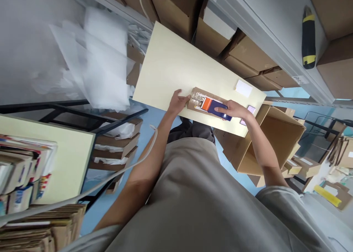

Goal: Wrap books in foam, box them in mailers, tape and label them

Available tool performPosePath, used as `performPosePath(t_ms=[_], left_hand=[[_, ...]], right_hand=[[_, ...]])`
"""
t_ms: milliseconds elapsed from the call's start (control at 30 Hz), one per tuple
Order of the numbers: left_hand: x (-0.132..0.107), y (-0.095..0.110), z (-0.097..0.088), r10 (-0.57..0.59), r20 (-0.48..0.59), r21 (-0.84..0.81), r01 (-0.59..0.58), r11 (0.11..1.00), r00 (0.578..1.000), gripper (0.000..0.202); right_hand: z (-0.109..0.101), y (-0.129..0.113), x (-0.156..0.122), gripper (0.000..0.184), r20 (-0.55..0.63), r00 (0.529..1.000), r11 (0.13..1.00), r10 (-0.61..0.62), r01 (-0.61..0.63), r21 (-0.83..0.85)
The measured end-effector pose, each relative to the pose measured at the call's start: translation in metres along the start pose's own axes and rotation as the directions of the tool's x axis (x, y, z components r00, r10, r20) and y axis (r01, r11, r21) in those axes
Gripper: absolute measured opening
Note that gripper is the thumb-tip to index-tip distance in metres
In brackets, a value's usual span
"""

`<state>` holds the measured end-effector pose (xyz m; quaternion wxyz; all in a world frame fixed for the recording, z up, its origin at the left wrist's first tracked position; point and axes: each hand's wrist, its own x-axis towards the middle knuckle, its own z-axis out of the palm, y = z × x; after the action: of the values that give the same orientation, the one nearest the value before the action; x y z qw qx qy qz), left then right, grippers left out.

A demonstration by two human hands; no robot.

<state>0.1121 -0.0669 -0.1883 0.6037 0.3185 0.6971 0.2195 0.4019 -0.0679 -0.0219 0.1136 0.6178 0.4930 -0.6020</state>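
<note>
One pale table (168, 64) amid shelving (256, 35) and cardboard boxes (176, 11).
The left hand (178, 102), half curled, touches one brown parcel's (196, 97) end, whether pinching I cannot tell; the right hand (232, 108) grips one blue-and-orange tool (211, 106) over the parcel. Beyond that hand lies one white card (243, 88); beside its wrist, one phone (250, 110).

Worktop (171, 64): cream-coloured | blue floor (146, 136): beneath worktop | grey metal shelving unit (264, 49): beyond worktop | black-framed side table (74, 152): left of worktop
</note>
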Motion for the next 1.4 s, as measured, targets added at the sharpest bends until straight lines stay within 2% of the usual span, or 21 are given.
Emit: performPosePath(t_ms=[67,100,167,233,333,433,567,667,767,833,933,1000,1100,1167,1233,1333,1400], left_hand=[[-0.008,0.005,-0.003,0.062,-0.091,0.084,-0.054,0.995,0.994,0.063],[-0.012,0.007,-0.004,0.126,-0.11,0.12,-0.112,0.986,0.986,0.061],[-0.022,0.013,-0.006,0.241,-0.06,0.172,-0.228,0.958,0.969,0.041],[-0.031,0.018,-0.004,0.274,0.006,0.209,-0.269,0.94,0.962,0.025],[-0.042,0.019,0.002,0.286,-0.02,0.263,-0.271,0.926,0.958,0.018],[-0.049,0.018,0.007,0.325,-0.067,0.345,-0.284,0.895,0.943,0.02],[-0.053,0.018,0.013,0.354,-0.052,0.443,-0.296,0.846,0.934,0.025],[-0.051,0.017,0.017,0.35,-0.05,0.456,-0.291,0.841,0.935,0.025],[-0.046,0.015,0.02,0.315,-0.068,0.423,-0.259,0.868,0.947,0.027],[-0.043,0.014,0.02,0.312,-0.077,0.411,-0.254,0.875,0.947,0.028],[-0.039,0.012,0.02,0.336,-0.071,0.411,-0.279,0.868,0.939,0.028],[-0.036,0.01,0.019,0.345,-0.054,0.414,-0.293,0.862,0.937,0.029],[-0.033,0.006,0.02,0.361,-0.035,0.419,-0.314,0.852,0.932,0.03],[-0.031,0.005,0.022,0.376,-0.044,0.417,-0.325,0.849,0.926,0.028],[-0.031,0.004,0.023,0.392,-0.062,0.413,-0.334,0.847,0.918,0.025],[-0.029,0.004,0.024,0.408,-0.071,0.418,-0.344,0.841,0.91,0.022],[-0.028,0.003,0.023,0.413,-0.064,0.428,-0.349,0.834,0.909,0.022]], right_hand=[[0.0,0.003,0.003,0.055,-0.02,1.0,0.999,-0.024,0.023,-0.035],[0.0,0.004,0.004,0.054,-0.028,0.999,0.998,-0.04,0.039,-0.05],[0.0,0.006,0.006,0.052,-0.038,0.997,0.996,-0.065,0.063,-0.058],[0.0,0.007,0.007,0.05,-0.029,0.996,0.996,-0.085,0.084,-0.031],[0.0,0.009,0.007,0.05,0.028,0.994,0.994,-0.104,0.104,0.024],[0.003,0.011,0.008,0.051,0.063,0.996,0.997,-0.067,0.064,0.038],[0.009,0.017,0.014,0.053,0.071,0.997,0.995,-0.035,0.028,0.093],[0.012,0.022,0.021,0.059,0.067,0.991,0.986,-0.117,0.107,0.132],[0.013,0.029,0.025,0.064,-0.004,0.975,0.967,-0.224,0.223,0.122],[0.009,0.04,0.022,0.066,-0.042,0.973,0.967,-0.226,0.229,0.115],[-0.002,0.075,0.002,0.068,-0.084,0.988,0.986,-0.126,0.134,0.095],[-0.012,0.108,-0.019,0.071,-0.169,0.984,0.996,-0.059,0.07,0.061],[-0.024,0.152,-0.049,0.08,-0.384,0.923,1.0,0.017,-0.013,0.014],[-0.028,0.168,-0.059,0.086,-0.408,0.907,0.993,0.102,-0.119,-0.017],[-0.027,0.17,-0.059,0.09,-0.313,0.928,0.972,0.203,-0.228,-0.048],[-0.019,0.156,-0.046,0.087,-0.152,0.939,0.941,0.31,-0.326,-0.095],[-0.01,0.143,-0.037,0.081,-0.128,0.931,0.927,0.343,-0.357,-0.111]])
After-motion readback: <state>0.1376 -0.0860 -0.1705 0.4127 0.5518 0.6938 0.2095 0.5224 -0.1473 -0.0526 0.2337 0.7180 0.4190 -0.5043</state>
